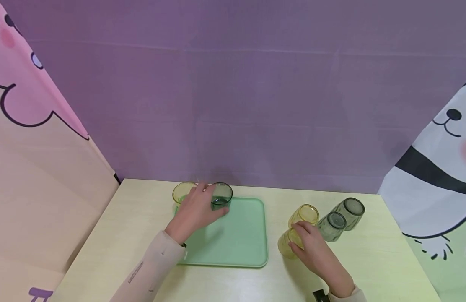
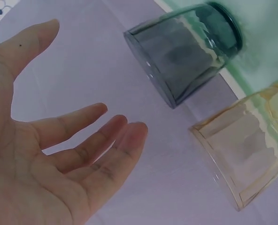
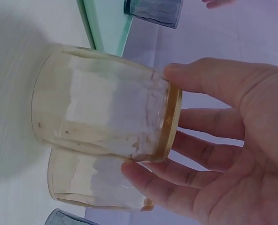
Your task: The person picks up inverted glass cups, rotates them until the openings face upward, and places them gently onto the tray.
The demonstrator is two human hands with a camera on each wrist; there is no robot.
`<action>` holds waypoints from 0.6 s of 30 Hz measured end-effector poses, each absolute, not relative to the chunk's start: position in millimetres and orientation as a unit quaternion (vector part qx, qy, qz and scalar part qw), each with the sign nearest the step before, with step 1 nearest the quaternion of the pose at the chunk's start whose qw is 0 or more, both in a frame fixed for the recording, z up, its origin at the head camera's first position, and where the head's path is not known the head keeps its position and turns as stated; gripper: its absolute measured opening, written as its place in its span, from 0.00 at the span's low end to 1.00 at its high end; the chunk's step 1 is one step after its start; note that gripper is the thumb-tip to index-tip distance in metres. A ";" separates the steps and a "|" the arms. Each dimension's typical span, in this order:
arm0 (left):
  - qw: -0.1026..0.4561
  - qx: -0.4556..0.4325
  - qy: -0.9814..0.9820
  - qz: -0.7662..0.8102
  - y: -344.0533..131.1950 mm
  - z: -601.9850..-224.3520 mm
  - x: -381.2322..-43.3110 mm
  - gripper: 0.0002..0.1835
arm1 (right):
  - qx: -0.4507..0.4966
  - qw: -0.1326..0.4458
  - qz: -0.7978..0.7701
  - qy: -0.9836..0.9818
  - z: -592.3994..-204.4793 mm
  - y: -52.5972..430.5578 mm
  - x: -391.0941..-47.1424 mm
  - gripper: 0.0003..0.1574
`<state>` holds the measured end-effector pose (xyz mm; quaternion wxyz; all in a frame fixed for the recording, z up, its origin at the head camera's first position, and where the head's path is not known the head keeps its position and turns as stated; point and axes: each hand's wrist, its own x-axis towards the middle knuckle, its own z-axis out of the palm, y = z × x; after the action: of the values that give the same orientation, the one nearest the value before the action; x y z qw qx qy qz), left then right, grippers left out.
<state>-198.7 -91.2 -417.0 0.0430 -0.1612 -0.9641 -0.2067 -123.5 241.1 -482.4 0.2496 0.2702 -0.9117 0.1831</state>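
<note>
Above the back left of the green tray [image 1: 236,235], my left hand [image 1: 197,209] has its fingers spread and loosely bent, apart from the glasses in the left wrist view. Two upright glasses stand at the tray's back edge: a dark grey-green glass [image 2: 181,51] and a yellow glass [image 2: 247,145]. My right hand [image 1: 314,249] grips the base end of an upside-down yellow glass [image 3: 101,103], thumb on one side and fingers on the other. Its wide rim is down at the table. Close behind it stands another upside-down yellow glass [image 1: 307,214].
Two upside-down grey glasses, a nearer grey glass [image 1: 331,228] and a farther grey glass [image 1: 351,212], stand right of the yellow pair. The pale table [image 1: 384,260] meets a purple backdrop [image 1: 255,105] behind, with printed cloths at both sides.
</note>
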 end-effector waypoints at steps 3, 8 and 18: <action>0.031 -0.154 -0.961 -0.229 -91.9 -414.4 -191.4 0.43 | 0.263 0.241 0.195 -0.914 -479.6 241.1 -122.4 0.29; 0.024 -0.145 -0.951 -0.273 -92.9 -411.5 -179.0 0.43 | 0.252 0.220 0.222 -0.916 -474.6 240.0 -119.5 0.28; 0.025 -0.160 -0.906 -0.390 -93.5 -417.4 -156.5 0.38 | 0.203 0.154 0.340 -0.905 -463.1 236.8 -113.9 0.27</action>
<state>-156.5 -93.5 -417.4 0.0255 -0.1600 -0.9062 -0.3905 -113.9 236.8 -463.1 0.1540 0.2030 -0.9052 0.3403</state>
